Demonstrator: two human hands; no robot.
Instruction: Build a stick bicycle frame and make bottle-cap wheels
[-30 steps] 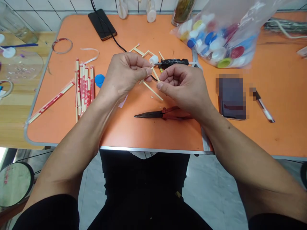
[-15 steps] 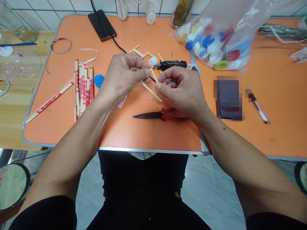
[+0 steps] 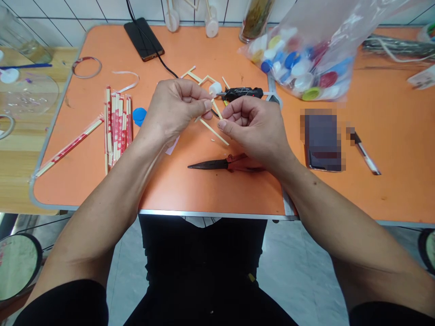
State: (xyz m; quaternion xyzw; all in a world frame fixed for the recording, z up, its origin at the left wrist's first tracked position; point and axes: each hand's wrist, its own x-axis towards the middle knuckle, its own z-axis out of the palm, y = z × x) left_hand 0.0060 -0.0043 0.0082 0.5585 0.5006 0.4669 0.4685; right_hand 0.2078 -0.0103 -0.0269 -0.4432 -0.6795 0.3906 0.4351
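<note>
A short wooden stick (image 3: 217, 109) runs slantwise between my two hands above the table. My left hand (image 3: 180, 106) is closed in a pinch at its upper end. Thumb and forefinger of my right hand (image 3: 256, 124) are pinched at the lower end. Another thin stick (image 3: 215, 132) slants out below the left fingers; its upper end is hidden. Just behind the hands lie joined stick pieces (image 3: 193, 76), a white bottle cap (image 3: 215, 88) and a black glue gun (image 3: 243, 93). Pliers (image 3: 217, 164) with red handles lie in front of my right hand, which partly covers them.
Paper-wrapped chopsticks (image 3: 118, 127) and a blue cap (image 3: 139, 116) lie left. A phone (image 3: 144, 40) with a cable is at the back. On the right are a bag of bottle caps (image 3: 299, 68), another phone (image 3: 322, 145) and a pen (image 3: 367, 154). The orange table (image 3: 170, 194) has a metal edge.
Both hands keep nearly the same pose around the short stick. The whole view has shifted very slightly.
</note>
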